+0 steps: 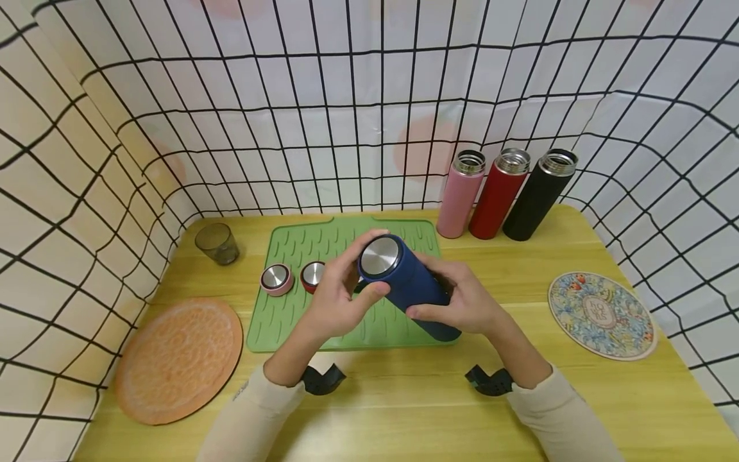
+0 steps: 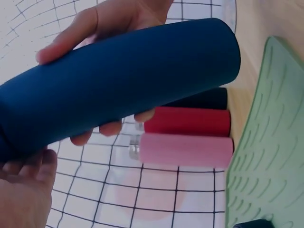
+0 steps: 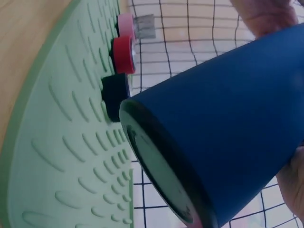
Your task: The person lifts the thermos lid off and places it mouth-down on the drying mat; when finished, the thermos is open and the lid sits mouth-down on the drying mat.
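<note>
Both hands hold a blue thermos bottle (image 1: 412, 285), tilted above the green mat with its steel-topped lid (image 1: 381, 256) up and to the left. The left hand (image 1: 340, 298) has its thumb and fingers around the lid end. Lower down, the right hand (image 1: 462, 298) grips the body, thumb in front and fingers behind. In the right wrist view the bottle's dark-rimmed base (image 3: 161, 164) hangs over the mat. A pink lid (image 1: 276, 280) and a red lid (image 1: 312, 276) sit on the mat; a black lid (image 3: 115, 97) beside them is mostly hidden by the left hand in the head view.
Pink (image 1: 460, 196), red (image 1: 499, 196) and black (image 1: 538, 199) lidless bottles stand at the back right. A dark glass (image 1: 218, 243) is at the back left. An orange round mat (image 1: 180, 360) lies left, a patterned one (image 1: 602, 314) right. The green mat (image 1: 346, 340) lies centrally; wire grid (image 1: 323, 128) surrounds the table.
</note>
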The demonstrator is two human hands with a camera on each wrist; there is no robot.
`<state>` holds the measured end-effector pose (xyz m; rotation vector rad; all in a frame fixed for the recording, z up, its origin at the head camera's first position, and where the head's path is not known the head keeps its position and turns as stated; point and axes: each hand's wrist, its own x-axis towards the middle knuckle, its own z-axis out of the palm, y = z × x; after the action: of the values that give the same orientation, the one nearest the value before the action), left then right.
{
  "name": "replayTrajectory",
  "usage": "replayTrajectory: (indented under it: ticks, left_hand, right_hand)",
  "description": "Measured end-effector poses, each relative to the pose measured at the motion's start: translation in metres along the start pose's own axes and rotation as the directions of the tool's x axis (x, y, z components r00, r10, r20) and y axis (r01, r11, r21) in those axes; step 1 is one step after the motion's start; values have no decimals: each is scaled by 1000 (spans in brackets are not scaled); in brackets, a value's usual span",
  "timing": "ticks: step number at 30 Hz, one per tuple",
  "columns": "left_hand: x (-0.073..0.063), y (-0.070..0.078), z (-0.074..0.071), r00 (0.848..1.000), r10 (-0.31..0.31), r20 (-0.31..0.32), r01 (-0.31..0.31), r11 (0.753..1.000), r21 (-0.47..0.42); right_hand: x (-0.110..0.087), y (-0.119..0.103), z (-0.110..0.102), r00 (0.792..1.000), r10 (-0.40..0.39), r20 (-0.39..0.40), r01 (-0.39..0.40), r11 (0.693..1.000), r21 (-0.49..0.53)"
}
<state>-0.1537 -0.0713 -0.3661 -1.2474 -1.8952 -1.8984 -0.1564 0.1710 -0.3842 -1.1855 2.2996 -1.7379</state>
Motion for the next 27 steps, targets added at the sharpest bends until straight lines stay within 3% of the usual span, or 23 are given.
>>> replayTrajectory:
  ticks: [7, 11, 14, 16, 20, 22, 27]
  left_hand:
    - [1, -4, 2, 996, 1, -85, 1, 1000, 20]
    - [0, -10, -4, 998, -25, -58, 20, 996, -85]
    - [0, -14, -9, 999, -36, 26, 41, 974, -221]
    - [-1, -14, -10, 995, -11, 96, 37, 963, -266]
    - [-2, -6, -11, 973, 66, 221, -16, 976, -219]
    - [-2, -1, -10, 967, 83, 241, -38, 982, -185]
    - [-1, 9, -3, 977, 67, 202, -52, 995, -80]
  right_hand:
    - [-1, -4, 10, 989, 38, -141, -51, 994, -92]
    - [-2, -6, 9, 982, 30, -184, -65, 981, -183]
    - [-2, -7, 1, 993, 6, -120, -30, 981, -194]
    - [-2, -8, -3, 999, 6, -31, -10, 988, -152]
    - [-2, -6, -6, 991, 24, 132, -22, 1000, -20]
    - [-2, -6, -6, 986, 30, 167, -35, 999, 24]
    - [-4, -11, -4, 992, 13, 128, -13, 1000, -1]
